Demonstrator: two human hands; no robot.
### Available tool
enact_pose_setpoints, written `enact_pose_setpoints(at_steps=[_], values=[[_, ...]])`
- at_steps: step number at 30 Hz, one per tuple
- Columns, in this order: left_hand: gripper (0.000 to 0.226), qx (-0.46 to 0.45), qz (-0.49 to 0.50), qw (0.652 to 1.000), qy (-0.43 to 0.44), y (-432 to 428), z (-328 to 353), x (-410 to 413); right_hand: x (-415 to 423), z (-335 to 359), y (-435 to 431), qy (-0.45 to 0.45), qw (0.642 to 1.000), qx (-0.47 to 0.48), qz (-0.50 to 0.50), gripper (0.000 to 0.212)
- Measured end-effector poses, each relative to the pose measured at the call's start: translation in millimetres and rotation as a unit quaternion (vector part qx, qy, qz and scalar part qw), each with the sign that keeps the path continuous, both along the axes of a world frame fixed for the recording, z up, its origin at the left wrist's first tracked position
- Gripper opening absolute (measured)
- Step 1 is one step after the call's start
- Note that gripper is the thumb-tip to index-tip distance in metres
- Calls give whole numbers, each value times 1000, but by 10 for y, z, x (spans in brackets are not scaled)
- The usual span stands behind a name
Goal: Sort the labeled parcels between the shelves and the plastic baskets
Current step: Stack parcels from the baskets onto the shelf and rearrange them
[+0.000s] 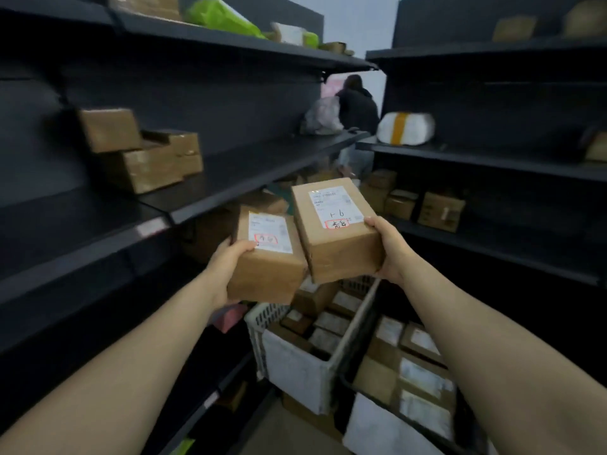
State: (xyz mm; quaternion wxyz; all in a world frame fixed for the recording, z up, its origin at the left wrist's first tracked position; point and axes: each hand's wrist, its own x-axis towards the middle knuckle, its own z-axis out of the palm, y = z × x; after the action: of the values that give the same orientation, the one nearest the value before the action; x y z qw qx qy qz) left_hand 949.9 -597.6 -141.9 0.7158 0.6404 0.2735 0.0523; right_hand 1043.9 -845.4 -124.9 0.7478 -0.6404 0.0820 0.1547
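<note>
I hold two brown cardboard parcels with white labels in the middle of the aisle. My left hand [226, 261] grips the lower left parcel [267, 267] by its near left corner. My right hand [389, 249] grips the higher right parcel [335, 238] at its right edge; its label has a handwritten mark and a red stamp. The two parcels touch. Below them stands a white plastic basket [259, 320] with several labeled boxes, and to its right a dark basket [348, 376] also full of boxes.
Dark metal shelves line both sides. The left middle shelf [249, 172] carries stacked brown boxes [141, 152] at its near end. The right shelf bears a white wrapped bundle [405, 128] and lower boxes [440, 210]. A person [356, 106] in dark clothes stands at the aisle's far end.
</note>
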Motion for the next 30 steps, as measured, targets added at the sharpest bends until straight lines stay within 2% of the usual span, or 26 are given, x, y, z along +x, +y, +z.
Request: enact_pose_setpoints(at_steps=[5,10,11,14,15,20,24,25,27,30], values=[[46,-8,-68,989,128,-1161,-741,905,536,-467,-1294,35,993,-67,-95,14],[49,-2,-143,979,144,-2170,-1366,1454,876,-1127,-2245,65,982,-110,-141,12],[51,1,-153,977,148,-2316,-1482,1537,927,-1283,-2378,68,980,-117,-148,19],[58,7,-199,965,171,-2647,-1871,1763,1046,-1728,-2744,96,970,-131,-180,64],[60,10,-218,959,179,-2728,-2008,1833,1069,-1854,-2845,103,968,-131,-189,68],[84,36,-324,918,226,-3116,-2807,2087,1144,-2345,-3219,119,953,-151,-233,57],[113,16,-392,865,312,-3330,-3342,2019,1188,-2694,-3356,137,945,-144,-259,55],[110,-3,-403,855,325,-3340,-3466,2010,1198,-2760,-3363,138,944,-142,-262,54],[82,-39,-419,844,334,-3319,-3621,2026,1215,-2897,-3375,142,945,-142,-260,52],[64,-18,-440,839,319,-3163,-3702,2195,1219,-3065,-3344,149,943,-142,-262,49]])
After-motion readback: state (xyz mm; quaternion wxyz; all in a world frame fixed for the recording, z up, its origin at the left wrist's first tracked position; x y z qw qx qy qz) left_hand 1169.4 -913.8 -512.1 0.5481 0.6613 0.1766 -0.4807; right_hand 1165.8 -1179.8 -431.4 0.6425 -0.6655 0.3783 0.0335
